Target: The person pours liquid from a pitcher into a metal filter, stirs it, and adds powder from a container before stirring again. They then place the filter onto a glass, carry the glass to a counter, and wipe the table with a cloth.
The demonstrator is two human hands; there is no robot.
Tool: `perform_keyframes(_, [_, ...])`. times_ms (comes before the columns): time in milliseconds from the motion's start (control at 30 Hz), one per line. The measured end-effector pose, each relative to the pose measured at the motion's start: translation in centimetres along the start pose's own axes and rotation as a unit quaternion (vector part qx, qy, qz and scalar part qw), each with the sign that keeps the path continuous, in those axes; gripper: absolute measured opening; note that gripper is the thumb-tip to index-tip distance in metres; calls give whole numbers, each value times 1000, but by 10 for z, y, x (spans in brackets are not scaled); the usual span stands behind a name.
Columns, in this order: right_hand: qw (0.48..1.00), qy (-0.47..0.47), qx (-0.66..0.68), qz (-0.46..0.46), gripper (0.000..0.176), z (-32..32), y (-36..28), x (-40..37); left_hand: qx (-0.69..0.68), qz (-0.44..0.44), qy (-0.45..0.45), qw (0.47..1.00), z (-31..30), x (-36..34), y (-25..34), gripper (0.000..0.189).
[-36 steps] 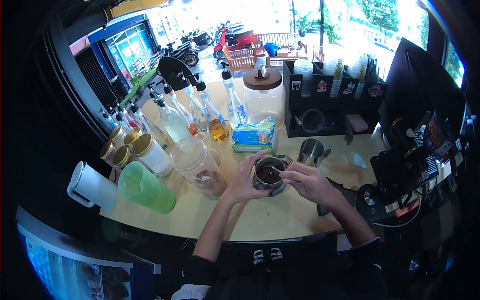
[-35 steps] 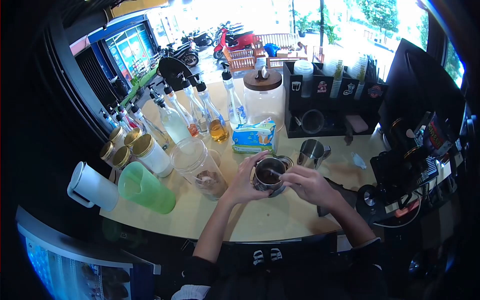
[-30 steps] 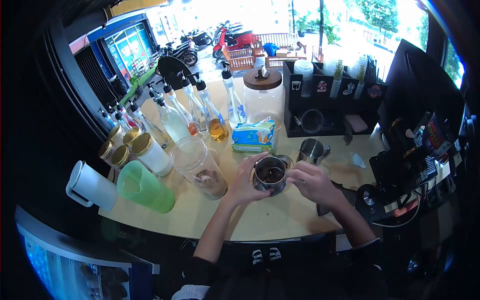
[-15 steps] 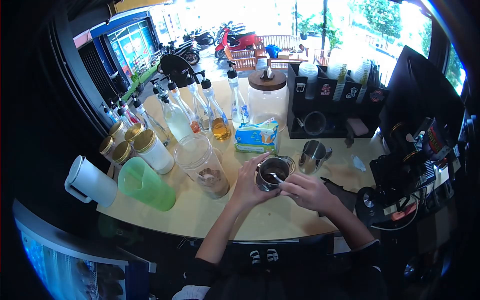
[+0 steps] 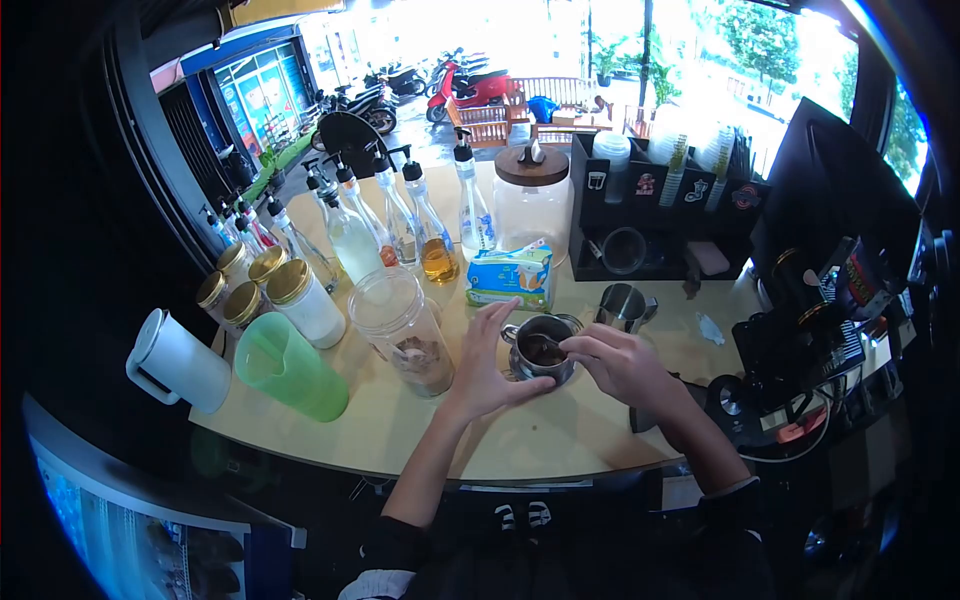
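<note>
A small metal pitcher with dark contents stands on the counter between my hands. Its handle points left, toward my left hand. That hand is open, fingers raised and thumb stretched along the pitcher's near side. Over the right rim, my right hand is closed in a pinch on a thin spoon, mostly hidden by the fingers, that dips into the pitcher. Left of my hands stands a clear tub with brown powder in it. Behind the pitcher lies a blue and green pack of wipes.
A second metal pitcher stands behind my right hand. Pump bottles, gold-lidded jars, a green jug and a white jug crowd the left. A black cup organizer stands at the back, black equipment at right.
My left hand has loosened from the pitcher and spread its fingers. The pitcher's handle now shows at its left. My right hand has stayed at the rim, with less of the spoon showing.
</note>
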State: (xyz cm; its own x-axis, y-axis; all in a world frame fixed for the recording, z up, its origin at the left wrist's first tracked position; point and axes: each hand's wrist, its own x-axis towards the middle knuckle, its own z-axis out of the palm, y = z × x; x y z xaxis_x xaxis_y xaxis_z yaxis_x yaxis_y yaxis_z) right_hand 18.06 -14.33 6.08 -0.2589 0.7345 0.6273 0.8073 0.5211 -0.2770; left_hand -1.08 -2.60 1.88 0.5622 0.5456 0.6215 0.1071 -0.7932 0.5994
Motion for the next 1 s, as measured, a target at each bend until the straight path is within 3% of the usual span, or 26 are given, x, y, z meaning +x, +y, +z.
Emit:
perform_keyframes(67, [1000, -18, 12, 13, 27, -7, -4, 8, 13, -4, -15, 1000, -12, 7, 15, 76])
perform_keyframes(100, [1000, -17, 11, 15, 27, -8, -8, 13, 12, -3, -16, 1000, -12, 10, 16, 76])
perform_keyframes(167, [1000, -2, 14, -12, 14, -10, -14, 23, 101, 91, -85, 987, -12, 15, 18, 40])
perform_keyframes(200, [1000, -1, 13, -13, 14, -13, -14, 25, 102, 92, -84, 987, -12, 18, 19, 40])
perform_keyframes(267, [995, 1, 86, 43, 14, -18, -13, 29, 103, 135, -56, 984, -8, 23, 18, 18])
perform_keyframes(367, [993, 80, -25, 85, 13, -21, 36, 13, 108, 154, -24, 982, -14, 28, 15, 13])
perform_keyframes(433, [970, 118, -132, 168, 19, -20, 71, -9, 108, 147, -6, 983, -19, 27, 15, 12])
perform_keyframes(567, [945, 94, -169, 265, 20, 2, 145, -67, 98, 117, 35, 988, -21, 27, 14, 7])
perform_keyframes(633, [944, 77, -40, 318, 19, 6, 153, -78, 85, 112, 51, 989, -21, 27, 15, 8])
perform_keyframes(667, [944, 80, -38, 317, 19, 8, 156, -84, 72, 102, 66, 990, -21, 26, 15, 8])
perform_keyframes(733, [913, 81, 92, 389, 16, 12, 153, -90, 78, 90, 72, 990, -24, 25, 16, 9])
perform_keyframes(767, [913, 84, 94, 389, 16, 14, 151, -93, 80, 78, 78, 991, -25, 25, 16, 9])
perform_keyframes(833, [880, 110, 283, 364, 16, 20, 147, -98, 77, 73, 89, 990, -24, 24, 16, 9])
perform_keyframes(1000, [870, 188, 301, 343, 15, 32, 143, -95, 71, 41, 126, 989, -24, 21, 20, 8])
